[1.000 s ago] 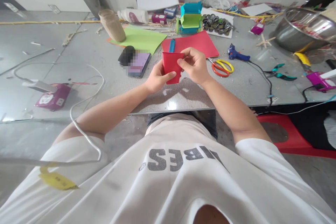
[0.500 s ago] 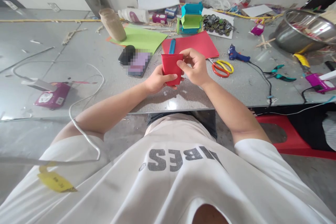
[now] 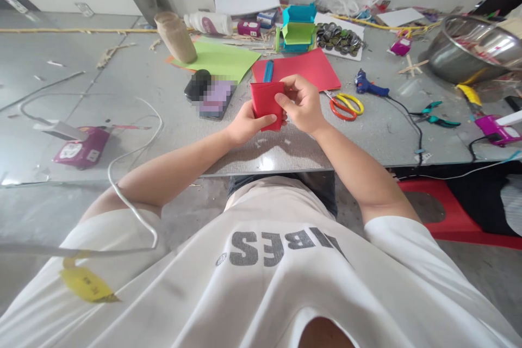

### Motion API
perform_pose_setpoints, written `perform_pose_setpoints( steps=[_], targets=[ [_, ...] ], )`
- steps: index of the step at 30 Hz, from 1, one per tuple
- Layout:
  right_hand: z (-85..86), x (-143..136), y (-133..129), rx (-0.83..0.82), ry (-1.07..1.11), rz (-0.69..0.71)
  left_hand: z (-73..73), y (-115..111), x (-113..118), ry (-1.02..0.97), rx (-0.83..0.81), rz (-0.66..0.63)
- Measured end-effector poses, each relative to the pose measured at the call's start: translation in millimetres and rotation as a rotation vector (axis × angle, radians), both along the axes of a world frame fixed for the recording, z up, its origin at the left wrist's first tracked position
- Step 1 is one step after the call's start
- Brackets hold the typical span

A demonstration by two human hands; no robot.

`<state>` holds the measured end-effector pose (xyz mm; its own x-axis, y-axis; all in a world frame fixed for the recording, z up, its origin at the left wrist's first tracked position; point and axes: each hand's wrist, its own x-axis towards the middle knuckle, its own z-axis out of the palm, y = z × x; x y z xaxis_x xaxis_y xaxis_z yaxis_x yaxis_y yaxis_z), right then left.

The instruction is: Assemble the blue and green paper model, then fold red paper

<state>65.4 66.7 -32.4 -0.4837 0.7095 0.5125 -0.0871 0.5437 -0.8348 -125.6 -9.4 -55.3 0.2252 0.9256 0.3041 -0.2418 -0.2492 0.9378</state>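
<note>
A folded piece of red paper (image 3: pixel 267 104) is held up above the table's front part, between both hands. My left hand (image 3: pixel 249 124) grips its lower left side, thumb across the front and fingers behind. At the upper right edge, my right hand (image 3: pixel 302 102) pinches the paper between thumb and fingers. Just behind lie a flat red sheet (image 3: pixel 314 69) and a blue cutter (image 3: pixel 268 70). Scissors (image 3: pixel 346 106) with red and yellow handles rest to the right of my right hand.
A phone (image 3: pixel 216 100) and green sheet (image 3: pixel 228 57) lie left of the paper. Behind stand a jar (image 3: pixel 175 38) and a blue-green paper model (image 3: pixel 298 30). On the right are a glue gun (image 3: pixel 369 86), pliers (image 3: pixel 436 115) and a metal bowl (image 3: pixel 448 57). A white cable (image 3: pixel 116 160) hangs at left.
The red paper's lower edge has risen slightly, and the fingers of my left hand behind it have shifted a little. My right hand keeps nearly the same pinch.
</note>
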Motion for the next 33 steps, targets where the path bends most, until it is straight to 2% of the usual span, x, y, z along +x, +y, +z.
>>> perform_pose_setpoints(
  steps=[8,16,24,30,33],
  targets=[
    [-5.8,-1.5,2.2,-0.034,-0.031,0.016,0.8,-1.2,1.8,0.049,0.049,0.006],
    [-1.3,-4.0,-0.4,-0.059,0.017,0.060,-4.4,-3.0,-0.7,0.115,0.080,0.005],
    [0.2,-6.4,-2.0,-0.075,0.064,0.065,-6.9,-2.6,-1.9,0.232,0.238,0.088],
    [-0.7,-8.5,-4.1,-0.060,0.105,0.065,-7.8,-5.0,-1.7,0.325,0.227,0.081],
    [-1.5,-8.1,-3.0,-0.041,0.088,0.051,-11.5,-2.1,-3.6,0.415,0.307,0.195]
  ],
)
